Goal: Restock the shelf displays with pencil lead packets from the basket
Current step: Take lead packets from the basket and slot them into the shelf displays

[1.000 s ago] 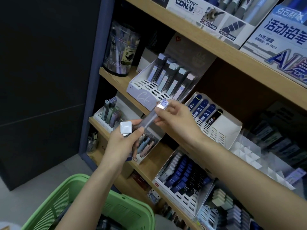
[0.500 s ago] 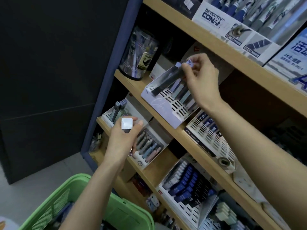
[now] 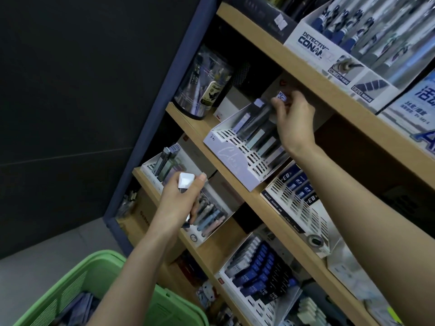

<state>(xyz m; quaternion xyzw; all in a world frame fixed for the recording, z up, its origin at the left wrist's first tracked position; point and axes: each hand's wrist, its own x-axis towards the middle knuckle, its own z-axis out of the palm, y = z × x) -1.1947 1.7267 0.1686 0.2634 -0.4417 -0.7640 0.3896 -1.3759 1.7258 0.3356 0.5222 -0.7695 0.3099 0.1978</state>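
**Right hand holds 1 lead packet at the display tray**

At the bottom, nearest to the camera, stands 1 green basket [image 3: 70, 290]. Bluish packets [image 3: 80, 307] lie inside it, too dim to count.

Above the basket the left arm reaches up and forward. The left hand [image 3: 177, 203] is curled around a white-capped packet [image 3: 186, 180], with the thumb beside the cap. A dark end shows under the hand. I cannot tell if it holds 1 packet or more.

Farther away, the right arm is stretched up to the wooden shelf [image 3: 200, 124]. The right hand [image 3: 294, 123] pinches the top end of 1 lead packet [image 3: 263, 111] with its fingertips. The packet is tilted, and its lower part is inside the white display tray [image 3: 233, 161], in the second row from the left. Beside it I count 4 other packets in the tray, though the blur makes this uncertain.
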